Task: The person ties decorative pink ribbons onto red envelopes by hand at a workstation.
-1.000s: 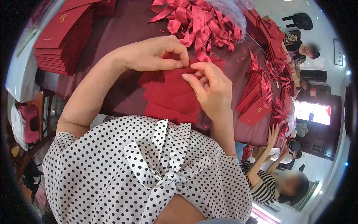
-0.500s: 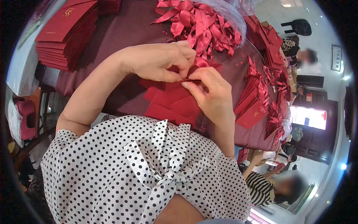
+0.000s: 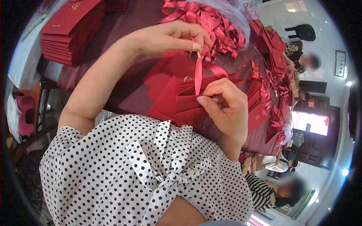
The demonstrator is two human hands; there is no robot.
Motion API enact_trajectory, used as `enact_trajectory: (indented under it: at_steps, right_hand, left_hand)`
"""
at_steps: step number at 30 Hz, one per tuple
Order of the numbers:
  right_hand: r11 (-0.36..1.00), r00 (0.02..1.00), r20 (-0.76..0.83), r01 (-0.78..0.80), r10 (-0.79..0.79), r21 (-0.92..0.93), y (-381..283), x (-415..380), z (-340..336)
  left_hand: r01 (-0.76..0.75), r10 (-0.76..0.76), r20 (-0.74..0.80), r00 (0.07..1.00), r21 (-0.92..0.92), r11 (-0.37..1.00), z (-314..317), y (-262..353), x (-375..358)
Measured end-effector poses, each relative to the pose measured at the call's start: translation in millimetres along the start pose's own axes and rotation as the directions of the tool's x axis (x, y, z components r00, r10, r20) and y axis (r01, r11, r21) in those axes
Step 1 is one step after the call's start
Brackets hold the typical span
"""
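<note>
"Item one, left side?"
"My left hand (image 3: 169, 37): fingers pinching a red ribbon (image 3: 198, 75), held straight, probably to keep it from twisting."
"Item two, right side?"
"My right hand (image 3: 228, 109): thumb and forefinger pinching the rim of a red bag (image 3: 186, 104), where the ribbon meets it; I judge this steadies the bag."
"Surrounding stock?"
"Left of the right fingers: flat bags (image 3: 156, 80), overlapping on the counter (image 3: 126, 94). Just beyond the left fingers: ribbon pile (image 3: 207, 19), loose. Well left of them: bag stack (image 3: 64, 22), likely piled to save room. Right of the right fingers: ribboned bags (image 3: 254, 101)."
</note>
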State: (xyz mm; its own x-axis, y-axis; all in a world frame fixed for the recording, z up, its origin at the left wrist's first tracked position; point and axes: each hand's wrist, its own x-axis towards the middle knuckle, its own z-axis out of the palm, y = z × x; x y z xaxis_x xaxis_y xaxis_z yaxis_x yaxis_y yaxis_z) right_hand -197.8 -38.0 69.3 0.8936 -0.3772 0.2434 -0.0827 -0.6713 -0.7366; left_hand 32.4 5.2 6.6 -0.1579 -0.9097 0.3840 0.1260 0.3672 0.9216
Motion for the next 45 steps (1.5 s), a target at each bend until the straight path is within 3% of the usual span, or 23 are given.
enact_trajectory:
  at_steps: [4,6,10,13,16,17,18,19,20,21,23,28,29,30,32,35,37,38,40,41,42,44,45]
  right_hand:
    - [1.000,1.000,0.018,-0.022,0.022,0.002,3.2,-2.2,-0.6]
    - [0.998,0.999,0.002,-0.053,0.053,0.043,3.7,-6.6,-1.7]
    - [0.996,0.997,-0.048,-0.062,0.064,0.058,4.7,-14.2,-10.0]
    - [0.998,0.995,-0.103,-0.015,0.009,-0.064,13.8,-14.0,-9.9]
    - [0.998,0.964,-0.261,0.044,-0.056,-0.052,20.9,-7.4,-18.0]
    - [0.998,0.923,-0.379,-0.051,0.065,0.048,17.8,-6.2,-24.0]
    - [0.991,0.876,-0.469,0.061,-0.110,-0.119,25.0,-1.4,-41.3]
    - [0.995,0.774,-0.626,0.081,-0.099,-0.057,22.8,2.3,-54.4]
    - [0.893,0.749,-0.660,0.252,0.064,0.373,47.9,-2.0,-82.8]
    - [0.639,0.696,-0.691,0.445,0.194,0.628,26.1,0.7,-82.1]
    - [0.460,0.613,-0.606,0.402,0.507,0.792,26.2,7.8,-76.7]
    - [0.401,0.754,-0.392,0.185,0.528,0.897,13.3,-10.7,-22.8]
    - [0.377,0.783,-0.317,0.115,0.535,0.919,16.4,-12.2,-18.7]
    - [0.350,0.805,-0.238,0.040,0.543,0.936,19.5,-12.2,-12.8]
    - [0.294,0.829,-0.072,-0.115,0.554,0.949,26.2,-7.2,3.5]
    - [0.224,0.819,0.175,-0.344,0.547,0.912,37.0,-5.1,16.0]
    - [-0.509,0.934,0.357,-0.308,0.000,0.804,95.5,16.9,31.1]
    - [0.262,0.982,0.107,-0.146,0.156,0.954,93.9,5.6,37.9]
    - [-0.299,0.991,0.053,-0.088,-0.123,0.950,107.5,13.2,35.7]
    - [-0.297,0.992,0.047,-0.081,-0.118,0.951,113.8,13.0,37.0]
    - [-0.202,0.991,0.068,-0.044,0.117,0.979,121.0,13.6,40.0]
    - [-0.004,0.826,0.038,-0.043,0.562,0.999,128.8,12.9,48.0]
    - [0.340,0.875,-0.038,-0.147,0.482,0.929,99.9,14.5,41.4]
  left_hand:
    - [0.009,-0.014,0.085,0.996,0.053,0.999,21.3,-37.6,1.9]
    - [0.194,-0.169,0.154,0.973,-0.161,0.968,29.3,-38.1,1.4]
    - [0.018,-0.057,-0.069,0.996,-0.479,0.878,-9.6,-23.2,-8.7]
    - [0.010,-0.078,-0.132,0.988,-0.451,0.893,-10.9,-24.3,-9.2]
    - [-0.098,-0.028,-0.200,0.979,-0.594,0.798,7.0,-12.3,-7.3]
    - [-0.124,0.020,-0.184,0.983,-0.578,0.807,8.3,-8.6,-6.1]
    - [-0.130,0.021,-0.186,0.982,-0.598,0.791,13.3,-3.1,-5.6]
    - [-0.137,0.024,-0.187,0.982,-0.619,0.773,17.3,1.9,-4.0]
    - [-0.134,0.038,-0.166,0.985,-0.613,0.778,15.7,-5.5,-4.0]
    - [-0.080,-0.024,-0.170,0.985,-0.578,0.812,12.5,-14.2,-5.7]
    - [-0.023,-0.115,-0.236,0.965,-0.510,0.860,13.1,-17.9,-5.0]
    - [-0.045,-0.169,-0.466,0.868,-0.414,0.909,5.9,-8.0,-5.1]
    - [-0.053,-0.031,-0.467,0.884,-0.165,0.985,10.9,3.7,-2.9]
    - [-0.065,0.099,-0.432,0.896,0.093,0.994,18.3,17.1,-1.7]
    - [-0.004,0.069,-0.180,0.981,0.340,0.940,39.5,48.7,1.4]
    - [-0.290,0.170,0.254,0.952,0.581,0.760,57.0,37.8,11.4]
    - [-0.401,0.205,0.348,0.915,0.723,0.562,60.5,24.3,13.8]
    - [-0.328,0.220,0.252,0.942,0.825,0.460,57.0,22.2,15.4]
    - [-0.065,0.256,-0.021,0.966,0.944,0.323,43.4,11.2,19.7]
    - [0.034,0.329,-0.138,0.934,0.952,0.304,33.8,1.7,19.0]
    - [0.048,0.267,-0.164,0.950,0.918,0.394,35.9,10.0,17.8]
    - [0.024,0.149,-0.106,0.983,0.883,0.469,45.3,24.0,13.0]
    - [0.003,0.161,-0.093,0.983,0.875,0.484,53.3,20.2,11.0]
